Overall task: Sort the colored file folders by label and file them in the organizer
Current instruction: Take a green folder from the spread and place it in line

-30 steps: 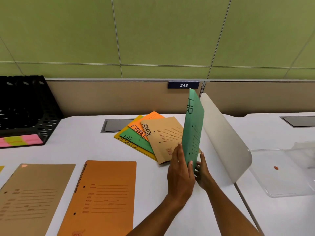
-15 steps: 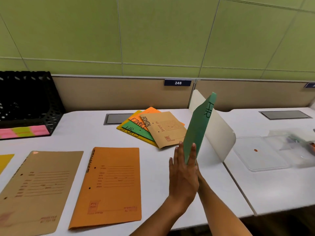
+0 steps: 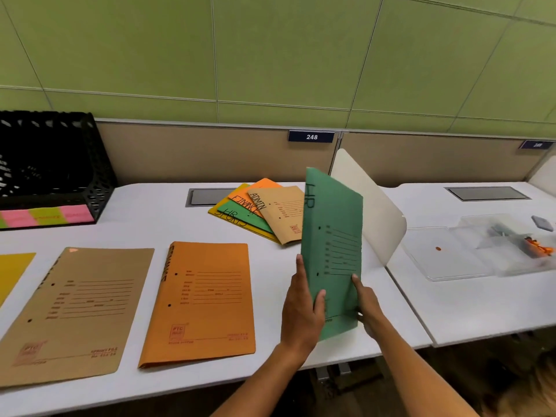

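Observation:
I hold a green folder (image 3: 332, 236) labelled HR upright above the white desk (image 3: 144, 218). My left hand (image 3: 302, 311) grips its lower left edge and my right hand (image 3: 367, 305) its lower right edge. Behind it lies a fanned pile (image 3: 261, 210) of brown, orange, green and yellow folders with ADMIN, FINANCE and SPORTS labels. An orange folder (image 3: 201, 299) and a brown folder (image 3: 78, 311) lie flat at the front left. The black mesh organizer (image 3: 51, 164) stands at the far left, with pink and green labels along its front.
A yellow folder's corner (image 3: 13, 272) shows at the left edge. A curved white divider (image 3: 376, 206) stands just behind the green folder. A clear plastic box (image 3: 469, 251) with small items sits on the right desk. Grey cable hatches (image 3: 207, 196) are set into the desks.
The green folder has turned from edge-on to face me, showing its printed front. My right hand now shows at its right edge. The view has tilted lower.

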Tool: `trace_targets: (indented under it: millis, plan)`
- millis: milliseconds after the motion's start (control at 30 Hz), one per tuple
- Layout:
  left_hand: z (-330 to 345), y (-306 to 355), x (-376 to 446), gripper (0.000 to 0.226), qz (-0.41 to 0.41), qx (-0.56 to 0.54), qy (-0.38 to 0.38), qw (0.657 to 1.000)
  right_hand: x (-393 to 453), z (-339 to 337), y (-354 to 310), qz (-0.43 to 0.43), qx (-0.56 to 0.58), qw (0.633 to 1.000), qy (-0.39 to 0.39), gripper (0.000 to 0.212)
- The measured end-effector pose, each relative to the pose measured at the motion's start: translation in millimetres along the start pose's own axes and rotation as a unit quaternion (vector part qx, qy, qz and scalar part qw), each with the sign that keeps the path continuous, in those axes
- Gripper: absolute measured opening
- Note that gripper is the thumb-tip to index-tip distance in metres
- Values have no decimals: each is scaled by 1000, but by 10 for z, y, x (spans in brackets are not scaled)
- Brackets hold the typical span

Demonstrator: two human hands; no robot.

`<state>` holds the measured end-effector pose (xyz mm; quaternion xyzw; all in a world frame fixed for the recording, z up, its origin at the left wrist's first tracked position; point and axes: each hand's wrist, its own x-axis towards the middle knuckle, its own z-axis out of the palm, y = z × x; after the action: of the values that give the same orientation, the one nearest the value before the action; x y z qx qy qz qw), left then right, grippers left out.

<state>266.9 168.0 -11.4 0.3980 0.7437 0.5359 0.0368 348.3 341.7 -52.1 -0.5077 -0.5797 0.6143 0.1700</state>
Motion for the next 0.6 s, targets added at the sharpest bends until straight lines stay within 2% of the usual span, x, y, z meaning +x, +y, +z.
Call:
trace_targets:
  millis: [100,233,433,600]
  plan:
    - [-13,-136,-96,90,-72,-22,-4,997,25,-103,149,7,-42,998,37,56]
    - [81,-361,-96,79,-156,-51,-12,986,78,-262,238,-8,-127,990,56,36]
    - [152,-636,-11,70,-215,18,4,976,183,-562,328,-25,-205,978,-8,26]
    - [253,-752,-71,57,-265,69,-18,962,271,-787,422,-6,-258,965,-57,18]
